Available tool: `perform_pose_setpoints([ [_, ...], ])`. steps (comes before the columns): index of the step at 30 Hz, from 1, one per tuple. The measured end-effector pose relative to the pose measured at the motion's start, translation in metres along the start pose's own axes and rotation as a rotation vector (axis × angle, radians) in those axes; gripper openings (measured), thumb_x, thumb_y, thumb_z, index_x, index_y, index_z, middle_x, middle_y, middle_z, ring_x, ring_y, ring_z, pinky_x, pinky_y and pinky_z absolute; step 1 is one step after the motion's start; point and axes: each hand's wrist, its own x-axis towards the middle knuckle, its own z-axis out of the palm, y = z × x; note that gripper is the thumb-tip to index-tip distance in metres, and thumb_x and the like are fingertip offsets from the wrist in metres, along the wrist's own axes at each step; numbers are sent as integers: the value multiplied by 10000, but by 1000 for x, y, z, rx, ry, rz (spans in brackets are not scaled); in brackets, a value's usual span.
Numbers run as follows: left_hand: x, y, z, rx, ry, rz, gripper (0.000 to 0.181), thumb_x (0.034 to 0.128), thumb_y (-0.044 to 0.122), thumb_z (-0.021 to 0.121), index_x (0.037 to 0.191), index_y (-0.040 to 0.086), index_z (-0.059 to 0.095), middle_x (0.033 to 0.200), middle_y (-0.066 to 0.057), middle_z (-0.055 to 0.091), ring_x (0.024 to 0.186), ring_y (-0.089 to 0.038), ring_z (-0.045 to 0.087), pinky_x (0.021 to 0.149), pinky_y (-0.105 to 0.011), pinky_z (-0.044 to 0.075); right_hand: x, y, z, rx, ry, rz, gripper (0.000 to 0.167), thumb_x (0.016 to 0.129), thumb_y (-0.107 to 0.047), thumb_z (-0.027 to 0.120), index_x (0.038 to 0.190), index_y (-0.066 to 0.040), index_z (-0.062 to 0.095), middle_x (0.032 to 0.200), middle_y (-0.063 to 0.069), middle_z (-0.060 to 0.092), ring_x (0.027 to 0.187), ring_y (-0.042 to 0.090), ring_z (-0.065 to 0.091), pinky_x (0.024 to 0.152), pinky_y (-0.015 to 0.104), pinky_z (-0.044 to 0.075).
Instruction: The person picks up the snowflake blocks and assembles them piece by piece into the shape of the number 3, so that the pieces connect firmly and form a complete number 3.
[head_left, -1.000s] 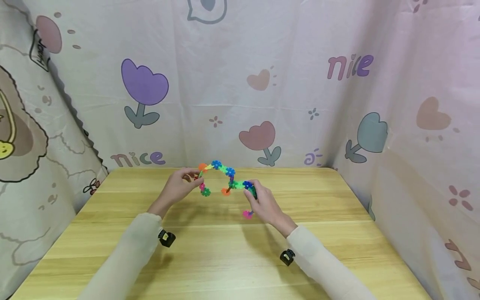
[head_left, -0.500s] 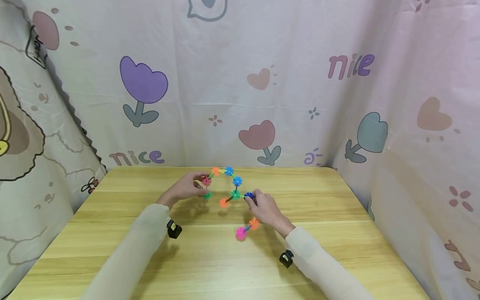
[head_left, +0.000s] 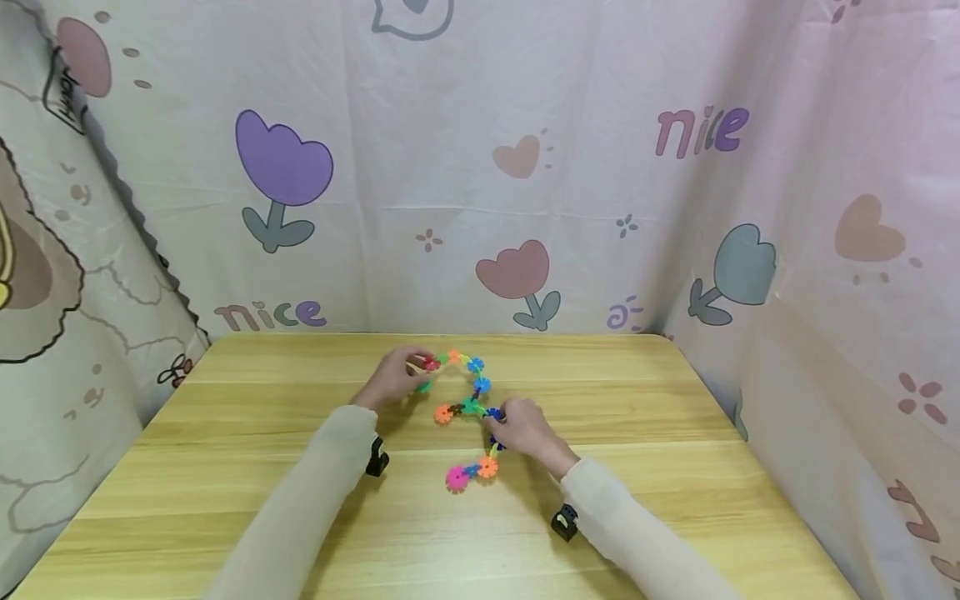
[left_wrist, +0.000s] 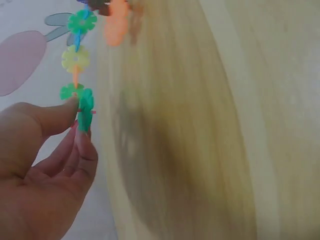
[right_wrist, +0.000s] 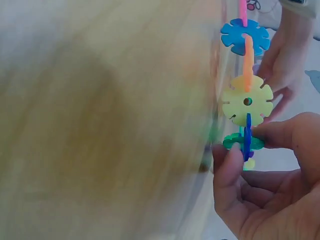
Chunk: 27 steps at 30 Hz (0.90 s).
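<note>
A chain of colourful notched plastic discs [head_left: 482, 385], slotted edge to edge, curves like a figure 3 over the table. My left hand [head_left: 393, 377] pinches its far left end near a red disc [head_left: 431, 364]; the left wrist view shows a green disc [left_wrist: 86, 107] between thumb and fingertips. Near the middle of the right side, my right hand [head_left: 528, 429] pinches a dark blue disc [right_wrist: 247, 142] and a green disc beside it. An orange disc [head_left: 443, 414] ends the short middle branch. The near end has a pink disc [head_left: 457, 478]. Whether the chain touches the table cannot be told.
The pale wooden table [head_left: 360, 533] spreads around both hands. A printed curtain [head_left: 420, 167] hangs behind its far edge and along both sides. Each sleeve carries a black wrist camera [head_left: 377, 457].
The chain has come down from a raised, tilted pose to a flatter one nearer the table. Its pink end has swung left and closer. My left hand has moved right, my right hand slightly nearer.
</note>
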Motion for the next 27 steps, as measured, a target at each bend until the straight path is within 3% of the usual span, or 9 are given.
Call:
perform_pose_setpoints([
  [5, 6, -2, 10, 3, 28, -31, 327, 993, 32, 653, 1317, -8, 627, 1256, -238, 664, 1055, -330, 662, 918, -441, 583, -3, -3, 3, -21, -22, 30, 399, 1006, -225, 658, 637, -113, 554, 505, -64, 417, 422, 65, 342, 386, 172, 267],
  [9, 8, -4, 16, -1, 31, -40, 364, 989, 6, 644, 1349, -29, 599, 1242, -247, 662, 1088, -354, 663, 946, -463, 584, -5, -5, 4, -32, -45, 31, 236, 994, -198, 673, 916, 24, 693, 538, -29, 498, 423, 85, 432, 380, 169, 300],
  [12, 9, -4, 20, 3, 28, -32, 381, 992, 4, 636, 1368, -33, 584, 1232, -248, 665, 1105, -368, 666, 960, -473, 583, -7, -7, 5, -44, -69, 32, 302, 999, -178, 667, 1165, 74, 665, 593, 15, 581, 443, 124, 563, 376, 173, 350],
  [14, 9, -5, 22, 11, 28, -30, 378, 998, 14, 632, 1370, -28, 585, 1230, -243, 669, 1110, -367, 667, 966, -476, 582, -8, -8, 5, -55, -80, 33, 321, 1004, -168, 660, 1208, 80, 644, 628, 42, 618, 469, 156, 630, 380, 188, 406],
  [19, 11, -6, 23, 44, 36, -29, 348, 1010, 27, 622, 1353, -27, 600, 1224, -233, 673, 1110, -361, 666, 978, -487, 576, -10, -8, 6, -62, -95, 29, 208, 1014, -146, 642, 1109, 39, 629, 685, 67, 625, 486, 191, 664, 429, 261, 531],
  [27, 7, -3, 23, 42, 26, -26, 316, 1008, 40, 632, 1317, -28, 621, 1213, -231, 677, 1097, -360, 670, 972, -483, 578, -11, -6, 4, -80, -110, 28, 203, 1026, -160, 630, 1111, 24, 616, 684, 64, 614, 493, 206, 672, 426, 248, 516],
])
